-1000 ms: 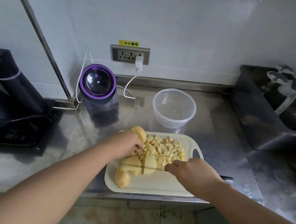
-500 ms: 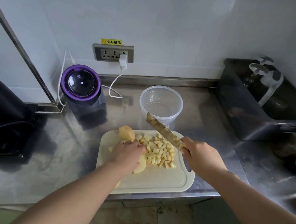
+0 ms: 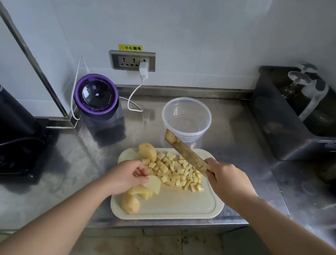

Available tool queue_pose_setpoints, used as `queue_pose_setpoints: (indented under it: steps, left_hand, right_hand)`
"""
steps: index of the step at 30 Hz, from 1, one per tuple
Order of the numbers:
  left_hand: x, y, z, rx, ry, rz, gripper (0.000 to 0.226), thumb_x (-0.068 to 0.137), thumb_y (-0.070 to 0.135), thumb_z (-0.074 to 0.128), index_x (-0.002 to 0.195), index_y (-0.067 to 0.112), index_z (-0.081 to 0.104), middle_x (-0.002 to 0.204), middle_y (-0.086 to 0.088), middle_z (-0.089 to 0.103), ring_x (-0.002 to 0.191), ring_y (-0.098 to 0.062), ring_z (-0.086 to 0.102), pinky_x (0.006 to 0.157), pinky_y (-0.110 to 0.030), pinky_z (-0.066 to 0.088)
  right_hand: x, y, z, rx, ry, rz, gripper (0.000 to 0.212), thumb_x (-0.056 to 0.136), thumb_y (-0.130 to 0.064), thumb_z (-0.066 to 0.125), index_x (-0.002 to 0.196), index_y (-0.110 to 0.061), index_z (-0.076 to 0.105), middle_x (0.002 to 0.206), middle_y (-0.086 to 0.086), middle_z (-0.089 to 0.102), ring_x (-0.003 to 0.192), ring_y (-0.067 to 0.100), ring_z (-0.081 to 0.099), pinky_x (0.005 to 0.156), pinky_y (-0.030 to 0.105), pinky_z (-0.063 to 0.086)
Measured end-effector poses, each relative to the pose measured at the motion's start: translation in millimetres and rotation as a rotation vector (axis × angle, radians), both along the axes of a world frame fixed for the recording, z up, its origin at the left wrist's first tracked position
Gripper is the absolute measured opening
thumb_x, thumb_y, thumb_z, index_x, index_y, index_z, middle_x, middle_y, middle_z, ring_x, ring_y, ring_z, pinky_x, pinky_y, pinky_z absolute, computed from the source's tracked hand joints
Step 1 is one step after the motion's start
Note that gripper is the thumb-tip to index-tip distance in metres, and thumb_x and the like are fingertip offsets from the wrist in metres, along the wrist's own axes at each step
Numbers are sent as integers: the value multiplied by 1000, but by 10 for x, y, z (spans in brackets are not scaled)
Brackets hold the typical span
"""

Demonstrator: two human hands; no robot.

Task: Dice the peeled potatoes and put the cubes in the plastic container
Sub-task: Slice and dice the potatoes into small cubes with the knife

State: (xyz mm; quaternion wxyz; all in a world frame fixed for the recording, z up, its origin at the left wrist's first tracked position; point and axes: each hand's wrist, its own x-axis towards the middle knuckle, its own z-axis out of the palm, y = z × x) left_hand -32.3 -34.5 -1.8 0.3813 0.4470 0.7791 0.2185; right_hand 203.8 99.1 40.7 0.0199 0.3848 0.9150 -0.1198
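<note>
1. Head view: the left hand (image 3: 127, 177) pinches a potato slice (image 3: 154, 184) above the board (image 3: 185, 206).
2. The right hand (image 3: 230, 180) grips the knife (image 3: 185, 151), held up over the cubes (image 3: 177, 172).
3. The cubes lie on the board; the container (image 3: 186, 117) stands just behind it.

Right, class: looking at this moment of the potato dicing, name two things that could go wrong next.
1. The knife is raised in the right hand while the left hand pinches a potato slice close by; a hasty chop could catch its fingers.
2. The cutting board lies at the front edge of the counter, so pressure might shift it.
</note>
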Motion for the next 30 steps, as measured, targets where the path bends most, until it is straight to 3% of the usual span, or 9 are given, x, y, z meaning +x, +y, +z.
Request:
queue_pose_setpoints:
  steps: [5, 7, 10, 15, 19, 22, 26, 30]
  left_hand:
    - [-159, -225, -208, -104, 57, 7, 13, 87, 23, 69, 85, 30, 58, 96, 8, 62, 90, -8, 59, 78, -22, 48]
    - [-155, -241, -262, -113, 129, 12, 13, 87, 27, 68, 94, 30, 58, 104, 11, 61, 97, -7, 59, 88, -29, 50]
    - [-124, -193, -266, -128, 169, 21, 38, 83, 36, 72, 116, 29, 54, 116, 14, 55, 107, -9, 56, 94, -32, 49]
    - [-44, -88, -257, -205, 155, -3, 58, 77, 39, 76, 123, 25, 45, 121, 10, 53, 107, -12, 55, 91, -30, 48]
    - [-28, -71, -290, -227, 104, -23, 63, 76, 38, 78, 126, 24, 42, 123, 8, 51, 108, -12, 54, 93, -29, 46]
    - [-13, -73, -284, -191, 80, -79, 61, 77, 34, 78, 127, 25, 44, 124, 10, 50, 111, -11, 53, 95, -28, 45]
    - [-14, -45, -230, -143, 156, -234, 52, 77, 35, 77, 123, 29, 52, 122, 11, 50, 109, -9, 52, 98, -31, 46]
    - [-67, -60, -181, -114, 197, -273, 49, 76, 34, 77, 120, 30, 54, 117, 14, 54, 103, -8, 55, 93, -32, 49]
  right_hand:
    - [-68, -89, -47, -26, -23, 18, 16, 103, -26, 40, 106, -17, 52, 77, 0, 58, 66, 23, 57, 59, 33, 49]
    - [-96, -136, -54, -28, -34, 35, 15, 104, -26, 39, 106, -17, 51, 72, -4, 50, 60, 15, 45, 55, 30, 43]
    - [-119, -180, -69, -32, -43, 44, 15, 104, -25, 39, 110, -19, 52, 68, -11, 38, 58, 3, 31, 52, 27, 38]
    - [-109, -203, -58, -46, -54, 26, 20, 104, -26, 39, 118, -21, 53, 82, -4, 52, 60, 6, 36, 60, 31, 51]
    - [-89, -207, -56, -43, -64, 32, 22, 105, -28, 38, 121, -21, 52, 85, -5, 50, 55, 4, 38, 48, 19, 33]
    - [-71, -209, -63, -55, -61, 22, 21, 105, -28, 38, 119, -20, 52, 86, -5, 49, 53, 6, 40, 46, 18, 28]
    - [-85, -222, -71, -66, -64, 6, 19, 105, -27, 38, 115, -19, 53, 76, -6, 44, 54, 6, 37, 48, 22, 32]
    - [-123, -249, -61, -82, -61, 10, 18, 104, -25, 39, 113, -19, 53, 72, -8, 39, 55, 9, 40, 56, 32, 47]
